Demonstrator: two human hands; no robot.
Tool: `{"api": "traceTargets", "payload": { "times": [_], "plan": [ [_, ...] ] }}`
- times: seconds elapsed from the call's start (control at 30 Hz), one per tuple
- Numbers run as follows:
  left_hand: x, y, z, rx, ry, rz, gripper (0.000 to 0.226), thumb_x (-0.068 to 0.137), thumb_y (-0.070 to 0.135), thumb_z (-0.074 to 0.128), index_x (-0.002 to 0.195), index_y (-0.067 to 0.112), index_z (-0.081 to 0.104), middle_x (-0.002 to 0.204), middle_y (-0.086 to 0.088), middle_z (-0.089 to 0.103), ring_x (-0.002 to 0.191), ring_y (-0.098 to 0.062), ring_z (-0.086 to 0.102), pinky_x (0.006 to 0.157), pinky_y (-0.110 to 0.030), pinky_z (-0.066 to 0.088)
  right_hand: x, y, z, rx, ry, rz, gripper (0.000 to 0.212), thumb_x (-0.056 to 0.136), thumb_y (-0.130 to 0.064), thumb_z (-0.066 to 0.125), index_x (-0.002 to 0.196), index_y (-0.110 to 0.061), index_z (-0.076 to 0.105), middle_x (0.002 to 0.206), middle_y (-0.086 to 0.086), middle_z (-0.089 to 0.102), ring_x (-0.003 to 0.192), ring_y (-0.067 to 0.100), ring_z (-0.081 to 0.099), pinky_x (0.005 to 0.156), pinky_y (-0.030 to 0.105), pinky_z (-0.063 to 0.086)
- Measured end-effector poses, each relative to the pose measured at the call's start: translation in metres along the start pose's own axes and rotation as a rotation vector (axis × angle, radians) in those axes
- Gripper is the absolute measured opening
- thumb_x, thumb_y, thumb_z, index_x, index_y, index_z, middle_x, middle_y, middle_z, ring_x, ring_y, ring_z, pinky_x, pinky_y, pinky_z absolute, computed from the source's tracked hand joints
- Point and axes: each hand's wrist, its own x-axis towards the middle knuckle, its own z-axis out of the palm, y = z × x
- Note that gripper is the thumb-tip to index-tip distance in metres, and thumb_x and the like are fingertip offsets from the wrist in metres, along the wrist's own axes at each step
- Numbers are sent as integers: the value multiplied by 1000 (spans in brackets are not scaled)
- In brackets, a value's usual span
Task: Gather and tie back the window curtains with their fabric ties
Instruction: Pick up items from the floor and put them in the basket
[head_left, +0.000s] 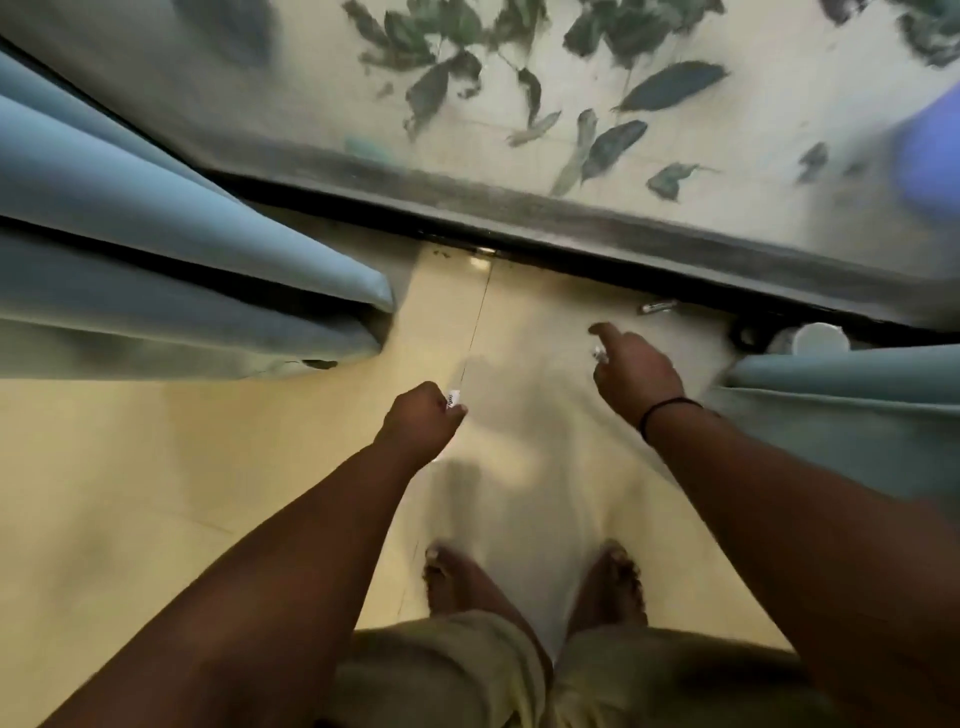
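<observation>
I looked straight down at a pale cream tiled floor (130, 467) that filled the lower half of the frame, with a thin grout line running up its middle toward a dark window track (571, 228) that crossed from the upper left to the right edge. Beyond the glass, at the top of the frame, lay lighter paving scattered with dark green leaves (613, 145). The left curtain (156, 208), blue-grey and hanging in heavy folds, filled the left of the frame; the right curtain (852, 400) showed at the right edge, with a white cup-like thing (821, 338) just above it by the track. My left hand (423, 423), at the frame's centre, was clenched round a small white tag. My right hand (636, 374), a dark band (665, 410) at its wrist, reached forward with its fingers curled, something small and pale at them; whether it was grasping it I could not tell. Both hands were apart from the curtains. Bare feet (535, 577) stood at the bottom.
</observation>
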Motion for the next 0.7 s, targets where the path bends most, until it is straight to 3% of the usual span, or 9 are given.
{"api": "traceTargets", "payload": {
  "times": [0.17, 0.33, 0.57, 0.7],
  "plan": [
    [-122, 44, -45, -22, -53, 57, 31, 83, 35, 67, 71, 18, 44, 71, 1, 55, 62, -17, 47, 57, -29, 35, -115, -20, -60, 120, -109, 40, 37, 91, -14, 48, 125, -24, 56, 115, 13, 55, 103, 37, 58, 83, 34, 47],
    [-264, 101, -101, 86, -118, 169, 26, 81, 37, 69, 87, 15, 58, 82, 0, 67, 76, -19, 61, 63, -29, 42, -247, -41, -160, 155, -154, 26, 37, 91, -14, 47, 127, -22, 54, 116, 12, 54, 101, 35, 59, 81, 33, 47],
    [-428, 173, -127, 190, -173, 469, 24, 84, 39, 68, 89, 17, 58, 71, 12, 56, 62, -4, 49, 52, -23, 32, -399, -37, -261, 117, -87, 0, 37, 92, -16, 45, 128, -25, 49, 120, 8, 51, 101, 33, 58, 80, 35, 45],
    [-479, 191, -118, 246, -173, 553, 26, 85, 38, 68, 91, 14, 59, 73, 9, 56, 65, -7, 50, 52, -21, 32, -459, -24, -287, 113, -17, 51, 36, 92, -16, 46, 127, -24, 49, 121, 7, 52, 102, 31, 58, 78, 32, 43]
  ]
}}
